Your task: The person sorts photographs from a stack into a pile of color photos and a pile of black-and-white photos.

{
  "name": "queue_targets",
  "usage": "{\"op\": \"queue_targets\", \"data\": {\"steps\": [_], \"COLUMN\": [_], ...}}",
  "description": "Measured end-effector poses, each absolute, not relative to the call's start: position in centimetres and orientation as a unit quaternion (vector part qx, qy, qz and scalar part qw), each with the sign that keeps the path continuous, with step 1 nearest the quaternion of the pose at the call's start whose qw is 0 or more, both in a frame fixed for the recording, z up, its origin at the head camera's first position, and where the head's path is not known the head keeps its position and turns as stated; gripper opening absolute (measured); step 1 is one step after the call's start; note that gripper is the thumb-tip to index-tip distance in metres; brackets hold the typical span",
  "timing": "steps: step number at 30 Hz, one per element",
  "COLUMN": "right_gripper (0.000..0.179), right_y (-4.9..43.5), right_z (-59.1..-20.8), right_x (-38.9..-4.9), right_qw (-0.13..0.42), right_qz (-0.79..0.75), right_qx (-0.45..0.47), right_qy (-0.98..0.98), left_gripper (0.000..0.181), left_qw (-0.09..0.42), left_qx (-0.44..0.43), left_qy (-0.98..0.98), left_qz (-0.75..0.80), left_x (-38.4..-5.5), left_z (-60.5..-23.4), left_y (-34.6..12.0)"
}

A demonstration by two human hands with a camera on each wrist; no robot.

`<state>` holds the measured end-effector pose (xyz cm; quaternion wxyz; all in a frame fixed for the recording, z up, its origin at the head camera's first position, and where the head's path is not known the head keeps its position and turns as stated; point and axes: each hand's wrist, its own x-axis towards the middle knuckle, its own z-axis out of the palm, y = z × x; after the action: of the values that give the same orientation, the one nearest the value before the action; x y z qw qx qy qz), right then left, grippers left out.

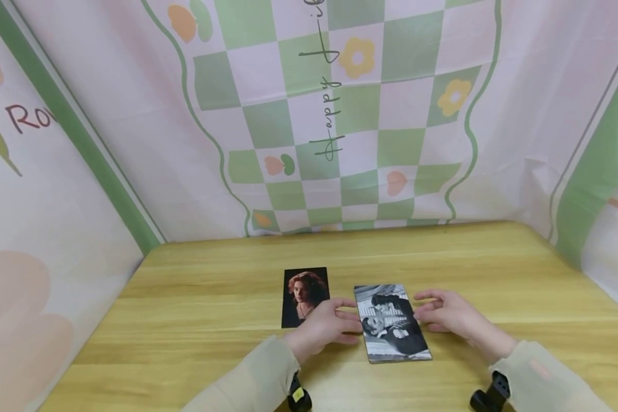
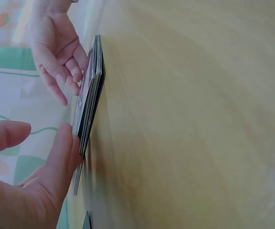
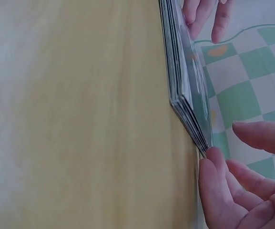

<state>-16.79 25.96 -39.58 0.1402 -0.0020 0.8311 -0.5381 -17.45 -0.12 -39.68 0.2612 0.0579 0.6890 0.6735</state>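
A stack of photo cards (image 1: 391,323) lies on the table, its top card a black-and-white picture of two people. In both wrist views the stack's layered edges (image 2: 90,90) (image 3: 175,62) show several cards. My left hand (image 1: 327,327) is at the stack's left side, fingertips touching its edge, thumb raised apart. On the other side my right hand (image 1: 450,315) has its fingertips at the right edge, thumb also lifted away. Neither hand grips the cards. Left of the stack lies a single dark photo card (image 1: 305,289) with a red-haired person, its lower right corner hidden behind my left hand.
The wooden table (image 1: 195,297) reaches back to a hanging cloth (image 1: 309,114) with a green-and-white check pattern. More printed cloth (image 1: 82,200) rises at the left and right sides. Black wrist cameras (image 1: 491,392) sit below both sleeves.
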Motion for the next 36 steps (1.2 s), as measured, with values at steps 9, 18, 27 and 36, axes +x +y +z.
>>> {"op": "queue_targets", "data": {"steps": [9, 18, 27, 36], "right_gripper": [0.055, 0.056, 0.059, 0.057], "right_y": [26.1, 26.1, 26.0, 24.3], "right_z": [-39.4, -39.0, -38.9, -39.0], "right_x": [-16.7, -16.5, -16.4, -16.7], "right_qw": [0.136, 0.131, 0.111, 0.096], "right_qz": [-0.543, -0.547, -0.566, -0.573], "right_qx": [-0.009, -0.005, 0.013, 0.053], "right_qy": [0.828, 0.827, 0.817, 0.812], "left_gripper": [0.046, 0.046, 0.038, 0.04], "left_qw": [0.256, 0.24, 0.216, 0.187], "left_qx": [0.064, 0.074, 0.072, 0.075], "left_qy": [0.693, 0.7, 0.696, 0.72], "left_qz": [0.671, 0.669, 0.681, 0.664], "left_x": [-17.5, -17.4, -17.4, -17.4], "left_z": [-39.6, -39.5, -39.0, -39.0], "left_y": [-0.2, -0.1, 0.0, -0.7]}}
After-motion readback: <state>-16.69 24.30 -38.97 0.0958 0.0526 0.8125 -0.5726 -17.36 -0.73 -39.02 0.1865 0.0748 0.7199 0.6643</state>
